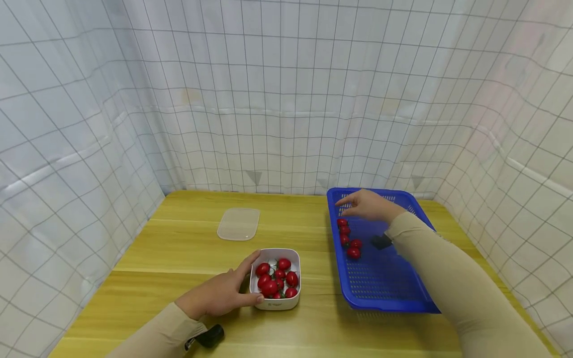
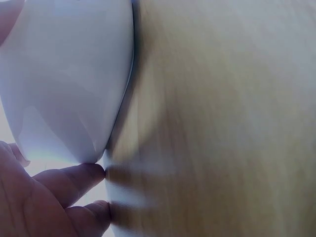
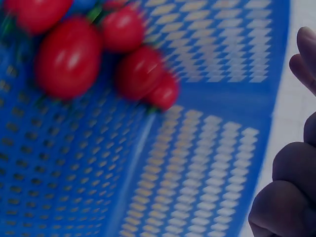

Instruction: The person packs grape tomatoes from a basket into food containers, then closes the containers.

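A small white square container (image 1: 276,304) with several red cherry tomatoes (image 1: 270,288) in it stands on the wooden table. My left hand (image 1: 224,291) holds its left side, thumb at the near corner and fingers toward the far corner. In the left wrist view, fingertips (image 2: 91,170) touch the container's white wall (image 2: 69,74). Over the far left part of a blue plastic basket (image 1: 385,278) hovers my right hand (image 1: 368,205), its thumb and forefinger apart with nothing visible between them. Below it, several cherry tomatoes (image 3: 69,59) lie along the basket's left side.
A flat translucent lid (image 1: 239,223) lies on the wooden table (image 1: 179,258) beyond the container. White grid-patterned curtains (image 1: 286,99) enclose the table at the back and both sides. The basket's raised rim (image 1: 338,258) stands right of the container.
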A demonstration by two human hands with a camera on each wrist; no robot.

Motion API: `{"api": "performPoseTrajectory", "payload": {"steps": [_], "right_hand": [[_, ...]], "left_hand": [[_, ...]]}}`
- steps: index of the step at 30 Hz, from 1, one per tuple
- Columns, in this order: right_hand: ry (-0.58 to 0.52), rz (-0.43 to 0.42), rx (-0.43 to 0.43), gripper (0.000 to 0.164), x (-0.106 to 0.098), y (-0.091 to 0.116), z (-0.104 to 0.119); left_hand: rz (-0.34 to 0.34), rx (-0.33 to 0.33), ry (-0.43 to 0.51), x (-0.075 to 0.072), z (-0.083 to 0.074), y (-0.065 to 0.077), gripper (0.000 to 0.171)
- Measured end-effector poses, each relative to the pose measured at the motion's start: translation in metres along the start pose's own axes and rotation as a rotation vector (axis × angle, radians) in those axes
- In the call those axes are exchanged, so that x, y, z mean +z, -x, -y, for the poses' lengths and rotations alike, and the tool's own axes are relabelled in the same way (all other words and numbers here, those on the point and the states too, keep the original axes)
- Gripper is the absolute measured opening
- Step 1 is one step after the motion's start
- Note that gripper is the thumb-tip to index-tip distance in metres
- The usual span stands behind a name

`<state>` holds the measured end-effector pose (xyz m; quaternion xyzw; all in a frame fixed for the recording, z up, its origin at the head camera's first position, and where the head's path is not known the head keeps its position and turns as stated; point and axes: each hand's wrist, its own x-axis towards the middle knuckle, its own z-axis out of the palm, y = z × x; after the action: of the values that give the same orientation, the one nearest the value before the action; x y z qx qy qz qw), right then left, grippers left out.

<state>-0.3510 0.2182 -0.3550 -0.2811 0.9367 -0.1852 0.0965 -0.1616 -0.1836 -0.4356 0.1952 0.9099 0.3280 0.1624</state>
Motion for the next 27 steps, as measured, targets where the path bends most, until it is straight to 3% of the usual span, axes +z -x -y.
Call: {"api": "performPoseTrajectory", "payload": {"steps": [9, 16, 27], "right_hand": [[-0.050, 0.037, 0.053, 0.037, 0.019, -0.013, -0.025], [0.049, 0.072, 0.057, 0.034, 0.036, -0.024, -0.039], [0.052, 0.092, 0.122, 0.035, 0.046, -0.030, -0.042]], "left_hand": [[0.002, -0.017, 0.010, -0.002, -0.001, 0.000, 0.105], [0.012, -0.014, 0.024, -0.001, -0.002, 0.001, 0.105], [0.012, -0.002, 0.027, 0.000, 0.000, 0.001, 0.106]]}}
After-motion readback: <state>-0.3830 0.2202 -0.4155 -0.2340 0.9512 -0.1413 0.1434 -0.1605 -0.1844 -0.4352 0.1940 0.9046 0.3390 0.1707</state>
